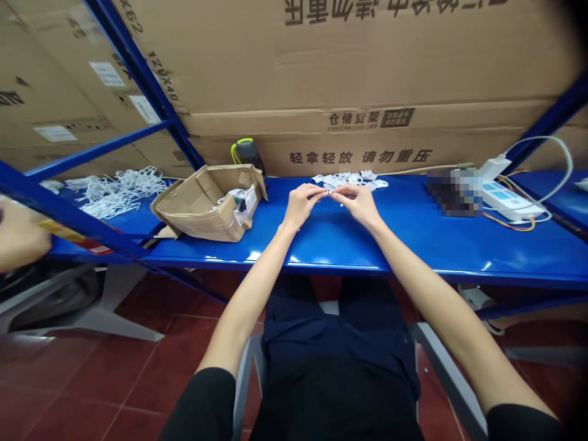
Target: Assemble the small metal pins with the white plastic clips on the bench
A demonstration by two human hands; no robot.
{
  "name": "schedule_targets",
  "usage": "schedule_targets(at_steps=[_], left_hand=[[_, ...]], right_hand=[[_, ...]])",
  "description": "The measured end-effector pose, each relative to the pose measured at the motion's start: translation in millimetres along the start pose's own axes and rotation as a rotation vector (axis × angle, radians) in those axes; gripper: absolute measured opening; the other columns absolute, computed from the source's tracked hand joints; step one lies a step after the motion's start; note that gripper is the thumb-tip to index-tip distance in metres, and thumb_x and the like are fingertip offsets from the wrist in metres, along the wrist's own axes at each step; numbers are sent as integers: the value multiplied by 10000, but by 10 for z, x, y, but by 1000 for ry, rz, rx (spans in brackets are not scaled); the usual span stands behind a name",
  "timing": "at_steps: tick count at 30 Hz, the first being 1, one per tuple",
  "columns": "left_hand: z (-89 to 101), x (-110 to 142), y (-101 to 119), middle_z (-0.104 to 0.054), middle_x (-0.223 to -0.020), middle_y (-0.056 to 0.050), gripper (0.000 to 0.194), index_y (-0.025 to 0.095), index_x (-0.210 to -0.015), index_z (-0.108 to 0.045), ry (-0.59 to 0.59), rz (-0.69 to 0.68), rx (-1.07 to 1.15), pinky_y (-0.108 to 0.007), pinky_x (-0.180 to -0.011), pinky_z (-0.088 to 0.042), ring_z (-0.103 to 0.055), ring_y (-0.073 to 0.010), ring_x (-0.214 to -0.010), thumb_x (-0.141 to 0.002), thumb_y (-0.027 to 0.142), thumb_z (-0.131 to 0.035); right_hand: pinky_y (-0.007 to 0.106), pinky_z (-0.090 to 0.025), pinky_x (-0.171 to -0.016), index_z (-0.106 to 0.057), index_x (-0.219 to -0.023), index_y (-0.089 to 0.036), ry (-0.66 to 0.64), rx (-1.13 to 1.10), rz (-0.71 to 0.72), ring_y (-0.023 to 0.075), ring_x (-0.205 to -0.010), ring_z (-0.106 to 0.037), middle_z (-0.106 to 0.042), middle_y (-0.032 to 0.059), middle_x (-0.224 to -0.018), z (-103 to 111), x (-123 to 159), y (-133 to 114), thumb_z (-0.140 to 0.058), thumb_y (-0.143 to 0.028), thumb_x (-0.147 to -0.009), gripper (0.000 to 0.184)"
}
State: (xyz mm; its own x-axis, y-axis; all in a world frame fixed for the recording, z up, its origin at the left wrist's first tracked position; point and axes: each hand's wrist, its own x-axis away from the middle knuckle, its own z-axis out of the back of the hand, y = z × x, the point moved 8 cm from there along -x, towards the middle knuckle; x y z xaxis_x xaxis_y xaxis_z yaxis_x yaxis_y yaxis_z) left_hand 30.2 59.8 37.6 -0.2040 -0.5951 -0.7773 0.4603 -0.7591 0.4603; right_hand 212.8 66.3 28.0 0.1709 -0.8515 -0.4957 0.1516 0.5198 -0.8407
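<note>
My left hand (pixel 301 205) and my right hand (pixel 357 203) meet fingertip to fingertip above the blue shelf surface (pixel 331 242). Between them is a small white piece (pixel 329 192) with dark spots, pinched by both hands; it is too small for me to tell its kind. Just behind my hands lies a loose pile of small white plastic parts (pixel 351 179). To the left of my left hand stands an open cardboard box (pixel 197 217) with white and dark items inside.
A grey bottle with a yellow-green strap (pixel 248 152) stands behind the box. White hooked pieces (pixel 122 191) lie heaped at far left, near a blue post (pixel 68 205). A white power strip (pixel 509 202) with cables sits right. Another person's arm (pixel 22 236) shows at the left edge.
</note>
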Motion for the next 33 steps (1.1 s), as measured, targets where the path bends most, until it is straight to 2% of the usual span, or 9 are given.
schedule_targets(at_steps=[7,11,14,16,20,24,28,33], left_hand=[[-61,13,5,-857,-995,-46,217,251,-977,-885,-113,58,-35,-370,-938,-597,-776,-231,-963,-1045,404,-745],[-83,10,-35,-857,-1022,-54,183,256,-1014,-886,-196,58,-84,-384,-939,-591,-758,-241,-978,-1037,383,-756],[-103,10,-70,-853,-1103,-54,160,261,-1111,-875,-300,49,-150,-400,-998,-574,-729,-256,-1071,-1024,344,-769],[-78,10,-110,-835,-1215,-58,219,262,-1224,-847,-339,74,-235,-423,-1056,-550,-706,-269,-1152,-1037,307,-742],[73,25,-244,-768,-1384,-74,335,250,-1385,-769,-290,243,-478,-471,-1115,-500,-653,-308,-1282,-1075,244,-640],[99,73,-288,-748,-1368,-89,307,239,-1307,-796,-292,336,-596,-477,-1119,-482,-625,-323,-1303,-1092,234,-576],[-8,99,-215,-732,-1343,-87,304,262,-1213,-824,-374,304,-601,-483,-1117,-477,-608,-316,-1292,-1089,248,-547],[-70,115,-165,-712,-1359,-96,331,268,-1209,-829,-426,290,-627,-507,-1138,-463,-587,-327,-1304,-1042,202,-550]], right_hand=[[448,-614,-881,-822,-927,-238,-28,153,66,302,-977,-771,-838,83,-1011,3,21,-25,-773,-591,-900,357],[467,-597,-915,-823,-947,-247,-76,285,99,310,-1012,-756,-838,76,-1037,-19,22,-6,-735,-507,-951,275],[517,-557,-1036,-821,-926,-255,-90,430,133,324,-1094,-731,-828,80,-1083,-43,18,28,-725,-418,-962,192],[535,-517,-1110,-827,-898,-255,-125,502,155,332,-1166,-703,-805,94,-1142,-93,27,57,-740,-365,-943,147],[548,-479,-1142,-853,-889,-261,-260,588,134,339,-1218,-655,-744,101,-1233,-250,91,112,-788,-329,-893,94],[567,-459,-1120,-860,-894,-274,-376,652,66,351,-1242,-627,-715,97,-1291,-358,176,96,-793,-342,-902,97],[573,-439,-1113,-856,-905,-281,-451,668,6,357,-1257,-607,-718,91,-1304,-390,222,61,-783,-355,-914,104],[587,-409,-1135,-851,-903,-278,-482,644,-9,356,-1251,-602,-728,85,-1297,-392,235,43,-783,-366,-907,111]])
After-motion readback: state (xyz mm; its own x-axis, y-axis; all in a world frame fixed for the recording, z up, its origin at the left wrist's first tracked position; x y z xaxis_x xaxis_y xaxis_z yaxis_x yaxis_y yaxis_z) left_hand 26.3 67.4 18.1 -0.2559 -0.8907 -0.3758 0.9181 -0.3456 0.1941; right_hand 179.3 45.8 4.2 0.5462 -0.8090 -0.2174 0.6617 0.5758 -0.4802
